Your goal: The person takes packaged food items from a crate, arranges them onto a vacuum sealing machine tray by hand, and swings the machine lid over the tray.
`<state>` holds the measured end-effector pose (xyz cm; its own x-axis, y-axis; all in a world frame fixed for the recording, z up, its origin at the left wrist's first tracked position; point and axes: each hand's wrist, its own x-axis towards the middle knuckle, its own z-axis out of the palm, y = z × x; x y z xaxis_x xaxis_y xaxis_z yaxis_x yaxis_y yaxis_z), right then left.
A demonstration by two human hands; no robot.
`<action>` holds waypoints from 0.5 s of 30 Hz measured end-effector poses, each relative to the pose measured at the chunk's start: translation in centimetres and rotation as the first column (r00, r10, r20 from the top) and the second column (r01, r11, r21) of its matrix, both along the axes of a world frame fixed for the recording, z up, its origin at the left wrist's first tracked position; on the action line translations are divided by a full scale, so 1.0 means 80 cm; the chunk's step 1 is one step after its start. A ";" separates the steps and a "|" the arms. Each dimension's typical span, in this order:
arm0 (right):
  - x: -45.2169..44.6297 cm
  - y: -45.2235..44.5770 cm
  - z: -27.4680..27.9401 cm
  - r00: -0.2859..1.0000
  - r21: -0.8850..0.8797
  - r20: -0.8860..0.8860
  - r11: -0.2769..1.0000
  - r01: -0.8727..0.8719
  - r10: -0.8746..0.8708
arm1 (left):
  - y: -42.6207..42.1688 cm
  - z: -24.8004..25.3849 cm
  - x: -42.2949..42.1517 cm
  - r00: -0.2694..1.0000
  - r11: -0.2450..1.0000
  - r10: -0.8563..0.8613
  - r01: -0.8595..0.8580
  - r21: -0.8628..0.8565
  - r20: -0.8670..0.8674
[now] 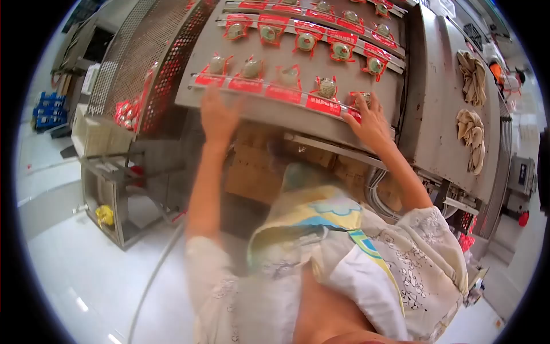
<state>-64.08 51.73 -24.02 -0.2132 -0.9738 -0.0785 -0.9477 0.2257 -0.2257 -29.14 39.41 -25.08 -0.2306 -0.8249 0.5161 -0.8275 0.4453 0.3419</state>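
Note:
Several clear packets with red labels and a round greenish item inside lie in rows on a metal surface (260, 63). My left hand (219, 114), smeared by motion, is at the front edge, just below the leftmost packet (217, 66) of the nearest row. At the right end of that row, my right hand (368, 119) has its fingers apart and touches a packet (356, 103), partly covering it. Between my hands lie more packets, among them a sharp one (326, 88) and a blurred one (288, 76). Metal rails (309, 28) run across the rows.
A perforated metal guard (172, 69) rises at the left, with red packets (127, 113) beside it and a pale bin (100, 135) below. Two brown cloths (471, 77) lie on the right metal panel. Cardboard boxes (252, 172) stand beneath the surface.

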 end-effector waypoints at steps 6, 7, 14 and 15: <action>0.056 -0.081 -0.018 0.973 0.038 0.032 0.973 0.226 -0.227 | -0.136 0.002 -0.004 0.926 0.966 0.075 -0.160 0.204 0.369; 0.063 -0.093 -0.016 0.974 0.028 0.009 0.974 0.225 -0.226 | -0.141 0.002 -0.013 0.919 0.964 0.000 -0.105 0.243 0.395; 0.065 -0.138 -0.034 0.897 -0.174 0.378 0.935 0.310 -0.227 | -0.165 -0.019 -0.043 0.940 0.895 -0.324 0.269 0.356 0.104; 0.059 -0.146 -0.035 0.903 -0.254 0.375 0.913 0.318 -0.210 | -0.167 -0.019 -0.047 0.940 0.885 -0.331 0.279 0.372 0.084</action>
